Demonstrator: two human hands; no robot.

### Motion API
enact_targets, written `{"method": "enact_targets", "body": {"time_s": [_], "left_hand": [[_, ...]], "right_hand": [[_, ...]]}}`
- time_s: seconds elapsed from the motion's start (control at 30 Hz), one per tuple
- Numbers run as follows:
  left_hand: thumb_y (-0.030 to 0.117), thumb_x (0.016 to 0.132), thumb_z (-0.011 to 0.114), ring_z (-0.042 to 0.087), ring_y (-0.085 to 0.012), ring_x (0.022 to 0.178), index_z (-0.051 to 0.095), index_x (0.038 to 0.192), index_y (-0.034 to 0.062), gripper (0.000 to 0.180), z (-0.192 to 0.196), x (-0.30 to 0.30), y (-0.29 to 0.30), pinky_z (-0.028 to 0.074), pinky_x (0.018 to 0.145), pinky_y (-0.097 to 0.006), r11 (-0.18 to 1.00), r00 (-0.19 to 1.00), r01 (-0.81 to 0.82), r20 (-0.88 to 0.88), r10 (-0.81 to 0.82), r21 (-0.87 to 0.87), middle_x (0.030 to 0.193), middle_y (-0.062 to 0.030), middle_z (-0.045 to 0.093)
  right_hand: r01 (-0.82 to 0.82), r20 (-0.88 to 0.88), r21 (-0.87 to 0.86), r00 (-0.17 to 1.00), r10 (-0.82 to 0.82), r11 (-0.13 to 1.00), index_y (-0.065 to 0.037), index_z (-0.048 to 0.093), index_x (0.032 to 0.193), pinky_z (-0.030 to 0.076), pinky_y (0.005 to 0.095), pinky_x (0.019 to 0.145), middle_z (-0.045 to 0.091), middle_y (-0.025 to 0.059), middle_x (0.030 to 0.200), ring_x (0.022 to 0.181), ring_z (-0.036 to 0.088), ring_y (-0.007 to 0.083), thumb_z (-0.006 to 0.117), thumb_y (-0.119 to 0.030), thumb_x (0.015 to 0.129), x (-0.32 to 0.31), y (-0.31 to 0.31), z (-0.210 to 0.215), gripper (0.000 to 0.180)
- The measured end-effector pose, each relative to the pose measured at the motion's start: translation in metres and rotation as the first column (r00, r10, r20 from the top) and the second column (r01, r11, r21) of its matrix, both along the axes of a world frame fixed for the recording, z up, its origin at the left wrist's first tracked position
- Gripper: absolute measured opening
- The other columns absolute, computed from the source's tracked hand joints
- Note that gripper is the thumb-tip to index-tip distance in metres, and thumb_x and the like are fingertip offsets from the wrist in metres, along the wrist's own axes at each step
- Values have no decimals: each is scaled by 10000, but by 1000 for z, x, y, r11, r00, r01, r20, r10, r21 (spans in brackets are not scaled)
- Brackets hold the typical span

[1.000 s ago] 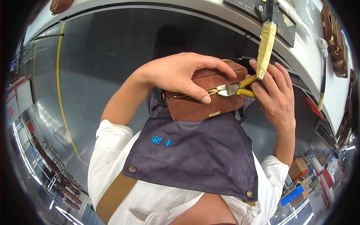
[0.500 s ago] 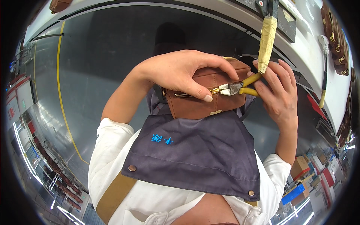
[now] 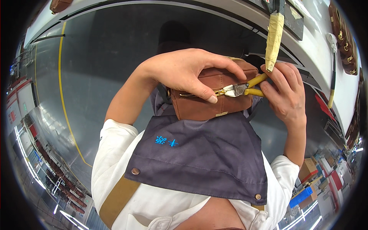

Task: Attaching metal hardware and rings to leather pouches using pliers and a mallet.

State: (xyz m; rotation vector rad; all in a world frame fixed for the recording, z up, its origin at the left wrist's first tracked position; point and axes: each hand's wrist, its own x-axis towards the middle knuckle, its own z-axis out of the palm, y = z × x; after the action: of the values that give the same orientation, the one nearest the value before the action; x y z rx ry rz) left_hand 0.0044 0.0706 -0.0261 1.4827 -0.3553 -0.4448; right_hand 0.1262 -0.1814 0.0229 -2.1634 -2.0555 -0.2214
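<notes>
So the brown bag [image 3: 214, 82] is up in front of the person's body, just beyond the dark apron [image 3: 199, 153], and I'm placing everything else off that bag. Left hand [image 3: 186, 71] comes over the bag's left side and has a firm hold on it, thumb lying across the face next to the gold zipper [image 3: 188, 95] and index finger reaching over toward the bag's right half. Right hand [image 3: 285, 92] is just off the bag's right end, fingers wrapped on the yellow handles of a pair of pliers [image 3: 240, 90]. Those handles stand a bit apart, and the nose, which has something white on it, points left over the bag's face, right at the gold zipper pull [image 3: 220, 92]. Can't really tell how tightly it's biting. There's also a small pale tab [image 3: 221, 114] on the bag's near edge. Beyond the bag to the upper right is a white surface [image 3: 326, 50], with a tape-wrapped handle [image 3: 275, 42] sticking out from it toward the right hand, plus more brown zippered pieces [image 3: 344, 38] farther right.
</notes>
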Motion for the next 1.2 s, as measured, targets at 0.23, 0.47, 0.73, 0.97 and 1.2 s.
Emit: {"method": "enact_targets", "body": {"time_s": [0.23,0.47,0.73,0.97,1.2], "left_hand": [[149,715,825,617,-223,1155,614,1295,32,628,0,0,0,471,1020,-325,1000,1000,9,1,-9,-8,1263,-105,646],[127,712,822,606,-229,1174,610,1299,28,632,-1,3,-2,458,1032,-325,999,999,28,-18,-29,-46,1275,-113,640],[158,721,840,576,-200,1184,605,1289,25,630,-2,-4,7,436,1045,-325,1000,994,13,-113,-10,27,1268,-95,625],[87,851,676,565,-142,1120,586,1293,1,459,-5,-5,8,450,989,-282,996,977,-60,-208,45,-64,1228,-69,614],[57,980,527,561,-122,1143,576,1307,-16,339,-3,-9,17,444,1002,-278,990,937,-141,-325,127,-20,1260,-66,614]], "right_hand": [[-27,-16,-28,1000,26,999,-92,586,775,498,385,824,585,31,1041,979,567,228,648,-212,651,2,-1,-2,183],[-11,-1,-32,1000,11,999,-91,598,788,500,384,818,589,29,1047,975,567,229,647,-205,652,1,-5,-4,184],[164,154,371,960,-235,914,-109,686,815,492,409,948,644,34,1149,1050,598,231,747,-97,672,17,-28,-23,155],[869,-293,331,465,-836,367,-105,699,1166,378,410,1007,615,102,1236,1137,527,308,624,-109,847,98,-76,-40,328],[529,-226,693,805,-548,490,-56,696,1097,487,384,893,698,94,1066,978,633,303,694,-47,818,56,-35,-41,280]]}}
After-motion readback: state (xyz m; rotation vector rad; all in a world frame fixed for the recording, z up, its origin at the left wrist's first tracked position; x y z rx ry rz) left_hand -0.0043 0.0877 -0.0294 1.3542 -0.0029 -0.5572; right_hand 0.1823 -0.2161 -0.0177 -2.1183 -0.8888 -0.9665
